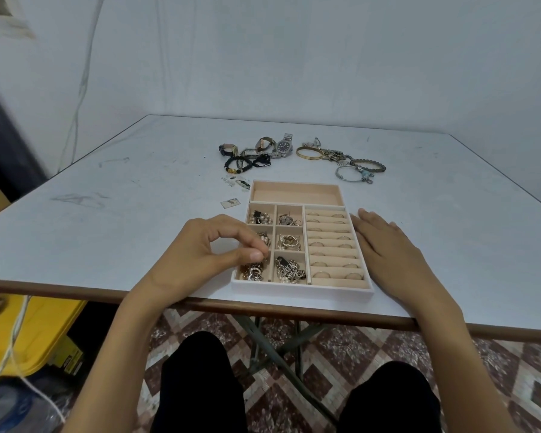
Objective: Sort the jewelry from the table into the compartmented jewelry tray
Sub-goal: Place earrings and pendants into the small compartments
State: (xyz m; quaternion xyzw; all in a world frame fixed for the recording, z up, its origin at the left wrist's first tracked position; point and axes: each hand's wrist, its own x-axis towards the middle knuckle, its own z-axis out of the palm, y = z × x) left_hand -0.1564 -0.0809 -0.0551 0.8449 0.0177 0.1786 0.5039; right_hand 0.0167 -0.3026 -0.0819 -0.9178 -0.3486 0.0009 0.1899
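The beige compartmented tray sits at the table's near edge. Its six small left cells hold earrings and chains, its right rows hold rings, and its long far cell is bare. My left hand hovers over the lower-left cells, thumb and fingertips pinched together just above the jewelry pile; whatever they hold is too small to make out. My right hand lies flat on the table against the tray's right wall. Beyond the tray lie watches, black bead bracelets, a gold bangle, a silver bangle and a grey bead bracelet.
Small earring cards lie just left of the tray's far corner. The white table ends in a brown front edge close to my knees. A yellow bin and a white cord sit on the floor at lower left.
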